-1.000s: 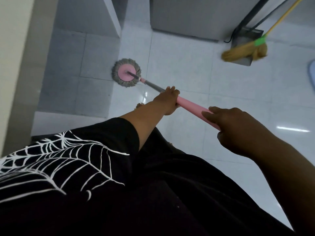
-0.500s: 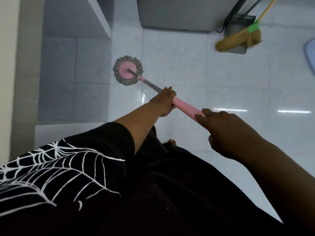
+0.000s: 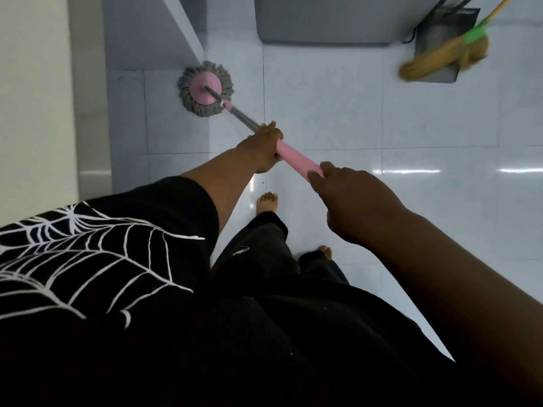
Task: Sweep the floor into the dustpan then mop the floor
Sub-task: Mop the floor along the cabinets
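Glossy white tile floor (image 3: 338, 113) w/ thin grout lines is filling the room, ceiling lights glinting off it at right. A pale wall is running down the left edge; a grey cabinet base (image 3: 323, 22) is sitting at top centre.

The mop (image 3: 205, 89) is resting flat on the floor at upper left, just beside a white corner edge: round pink plastic disc ringed w/ shaggy grey yarn. Its shaft is slanting down-right, thin grey metal first, then a thicker smooth pink grip.

The left hand (image 3: 261, 148) is wrapping the shaft where metal meets pink, fingers curled tight around it. The right hand (image 3: 352, 201) is holding the pink end, closer to the camera, fingers folded shut over the grip.

The broom (image 3: 440, 58), straw-coloured bristles w/ a green collar and yellow stick, is leaning at top right, bristles lying over the grey metal dustpan (image 3: 443, 30), well apart from the mop.

Person is wearing black clothing w/ a white spiderweb print, bare feet on the tile.
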A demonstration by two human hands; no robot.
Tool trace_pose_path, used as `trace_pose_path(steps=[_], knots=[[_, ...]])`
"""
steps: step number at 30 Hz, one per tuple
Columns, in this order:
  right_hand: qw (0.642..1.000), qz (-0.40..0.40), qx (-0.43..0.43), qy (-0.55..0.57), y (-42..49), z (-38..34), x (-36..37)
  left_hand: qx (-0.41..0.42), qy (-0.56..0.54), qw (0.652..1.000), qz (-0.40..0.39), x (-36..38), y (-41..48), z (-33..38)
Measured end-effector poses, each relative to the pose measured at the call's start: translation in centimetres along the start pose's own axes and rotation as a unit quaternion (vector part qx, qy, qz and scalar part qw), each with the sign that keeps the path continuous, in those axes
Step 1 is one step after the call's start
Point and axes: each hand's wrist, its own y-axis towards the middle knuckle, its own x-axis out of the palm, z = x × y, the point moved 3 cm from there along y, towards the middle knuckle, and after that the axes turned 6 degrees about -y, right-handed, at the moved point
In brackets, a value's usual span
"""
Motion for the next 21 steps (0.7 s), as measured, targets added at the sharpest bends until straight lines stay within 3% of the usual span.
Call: trace_pose_path(steps=[7,12,21], knots=[[0.998,0.043,0.046,0.013,-1.1,-0.3,0.3,0.012,0.005,1.000,-0.018,-0.6,-0.6,-0.8],[0.999,0.004,0.036,0.019,-4.5,-1.5,3.1,0.015,0.033,0.999,-0.030,2.6,-2.5,0.2],[0.997,-0.011,0.072,0.026,-17.5,-1.2,8.4,0.117,0.070,0.990,-0.045,11.6,-8.2,9.1]])
